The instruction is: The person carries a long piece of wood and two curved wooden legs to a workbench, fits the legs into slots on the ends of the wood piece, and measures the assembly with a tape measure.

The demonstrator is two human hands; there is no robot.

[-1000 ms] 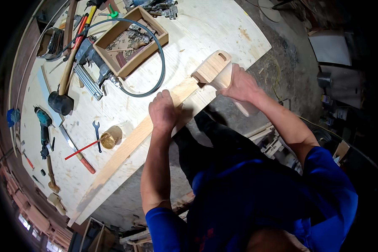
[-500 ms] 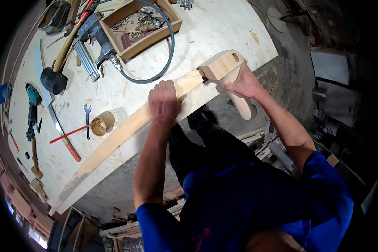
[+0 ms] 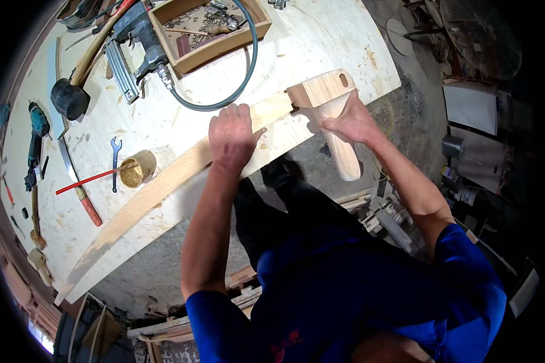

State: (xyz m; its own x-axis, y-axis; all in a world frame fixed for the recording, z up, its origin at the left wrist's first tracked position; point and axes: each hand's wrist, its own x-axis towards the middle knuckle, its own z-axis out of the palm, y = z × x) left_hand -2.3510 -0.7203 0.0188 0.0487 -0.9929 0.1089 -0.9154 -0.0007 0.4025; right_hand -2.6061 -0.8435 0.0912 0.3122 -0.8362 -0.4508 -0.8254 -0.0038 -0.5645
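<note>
On the table point(image 3: 321, 36) lies a long wooden board point(image 3: 163, 178); at its right end juts a slotted, angled wooden piece point(image 3: 324, 91); the left hand point(image 3: 232, 136) curls snugly over the board; the right hand point(image 3: 353, 121) clasps the piece, thumb spread; level, even pressure should help alignment.

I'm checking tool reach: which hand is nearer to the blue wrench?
Left. The left hand grips the wooden board, right of the blue wrench, beyond the tub. The right hand is farther right, on the shaped wooden piece.
</note>
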